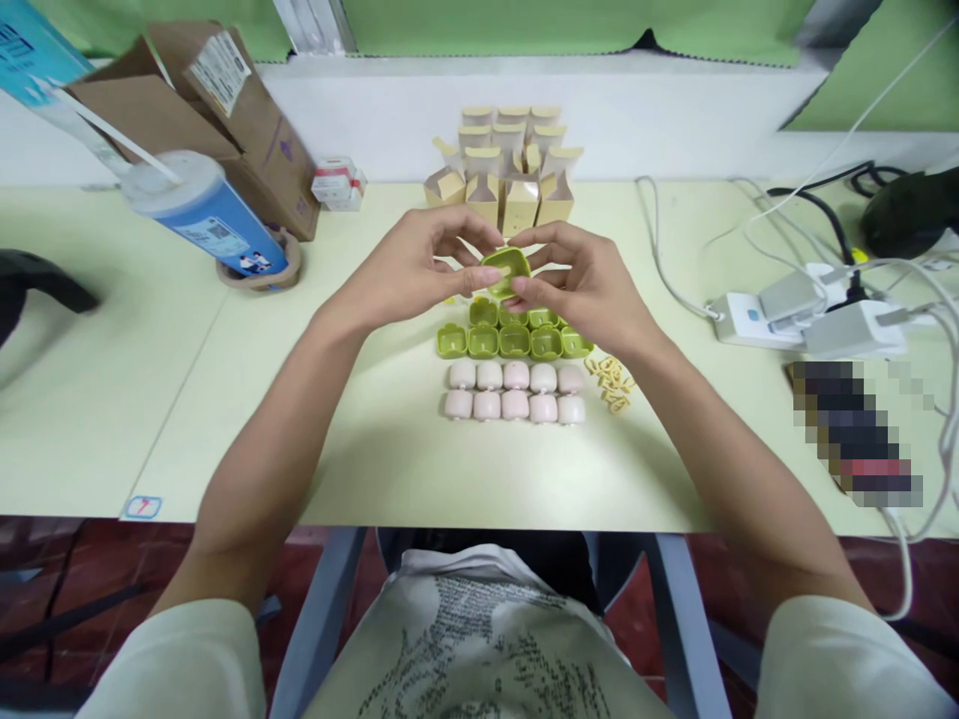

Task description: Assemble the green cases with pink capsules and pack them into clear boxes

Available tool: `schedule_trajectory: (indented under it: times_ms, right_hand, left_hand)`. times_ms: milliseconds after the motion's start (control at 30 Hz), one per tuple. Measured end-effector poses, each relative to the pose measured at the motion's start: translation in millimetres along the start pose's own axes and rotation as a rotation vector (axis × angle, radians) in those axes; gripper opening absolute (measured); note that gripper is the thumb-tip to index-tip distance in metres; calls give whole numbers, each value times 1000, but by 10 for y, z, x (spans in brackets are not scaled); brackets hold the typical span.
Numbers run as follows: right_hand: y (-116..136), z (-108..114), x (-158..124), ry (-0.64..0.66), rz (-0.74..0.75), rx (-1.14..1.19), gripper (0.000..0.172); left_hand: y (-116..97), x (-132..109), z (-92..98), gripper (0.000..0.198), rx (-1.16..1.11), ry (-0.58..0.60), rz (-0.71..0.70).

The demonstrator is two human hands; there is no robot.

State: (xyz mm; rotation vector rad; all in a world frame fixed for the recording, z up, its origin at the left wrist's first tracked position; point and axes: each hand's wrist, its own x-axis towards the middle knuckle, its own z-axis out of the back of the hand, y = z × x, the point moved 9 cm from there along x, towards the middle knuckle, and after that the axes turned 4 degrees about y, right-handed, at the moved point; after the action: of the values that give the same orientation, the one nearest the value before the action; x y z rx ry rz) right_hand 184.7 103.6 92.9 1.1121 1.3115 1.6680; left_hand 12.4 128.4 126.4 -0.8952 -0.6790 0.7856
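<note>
Worktop (pixel 405 479) is spanning the frame, front edge running approx. level across the lower part, rear edge meeting the white wall up top. Open room is showing btwn pale rows and front edge, more to L of the rows.

L hand (pixel 420 268) and R hand (pixel 578 285) are both gripping 1 green cup (pixel 510 262) w/ fingertips, ctr of frame, holding it above the worktop, open side facing camera; contents: can't tell.

Counts: green cups (pixel 514 343) below are making a front row of 5, second row showing at least 3, rest hiding behind R hand. Pale pink/white pieces (pixel 515 404) are forming 2 rows of 5 = 10. Yellow bits (pixel 610 381) are lying heaped just R of these, too small to count. 2 red-white boxes (pixel 337 185) are sitting upper L.

Containers: small cartons (pixel 555 200) are standing open, upper ctr, overlapping, no exact ct. Brown box (pixel 277 165) is standing flaps up, upper L, inside not showing. Blue drink cup (pixel 225 225) w/ straw is leaning in a brown holder (pixel 259 275).
</note>
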Motion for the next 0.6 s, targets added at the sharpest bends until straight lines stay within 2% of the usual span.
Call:
schedule_trajectory:
  times_ms: [167,267,400,467,600]
  right_hand:
    - [-52,-48,3,51,-25,-67,46]
    - [-80,-13,8,14,-32,-124,39]
    - [-121,5,28,5,-19,-152,26]
    - [-142,-1,38,6,-12,-165,20]
    - [-181,-34,56,10,-11,-191,15]
  left_hand:
    - [100,10,137,40,88,45,16]
    - [311,24,266,41,209,44,59]
    - [540,45,402,37,361,-14,57]
    - [579,47,359,33,531,22,92]
    - [504,20,131,24,969,190,193]
